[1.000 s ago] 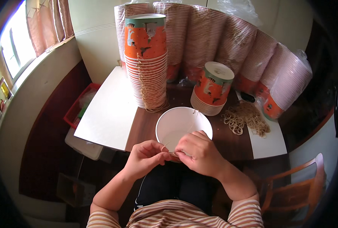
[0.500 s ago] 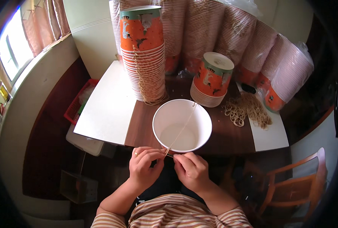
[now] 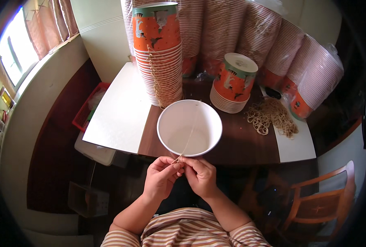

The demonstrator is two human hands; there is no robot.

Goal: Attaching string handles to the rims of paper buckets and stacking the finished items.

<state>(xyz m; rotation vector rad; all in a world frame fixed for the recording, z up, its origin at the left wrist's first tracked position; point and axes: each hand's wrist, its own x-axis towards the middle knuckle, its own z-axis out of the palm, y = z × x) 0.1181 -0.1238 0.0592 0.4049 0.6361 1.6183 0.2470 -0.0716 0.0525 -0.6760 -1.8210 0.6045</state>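
A white-lined paper bucket [image 3: 170, 131] stands at the table's front edge, its open mouth facing me. A thin tan string [image 3: 191, 133] runs across that mouth from the far rim to the near rim. Just below the near rim, my left hand [image 3: 161, 178] pinches the string's end between thumb and fingers. My right hand [image 3: 201, 176] meets it there, thumb and forefinger closed on the same string. The two sets of fingertips touch, and they hide part of the string where it bunches up.
A tall stack of orange paper buckets [image 3: 158, 72], draped with tan strings, stands behind to the left. A shorter upside-down stack [image 3: 233, 88] is to the right. Tangled string loops [image 3: 271, 117] lie beyond it. Plastic-wrapped stacks [image 3: 257, 35] line the back. A wooden chair [image 3: 320, 201] is at right.
Both hands have come closer together at the near rim, and the right hand has shifted left. The bucket has moved slightly left and farther back, and the string lies steeper across its mouth.
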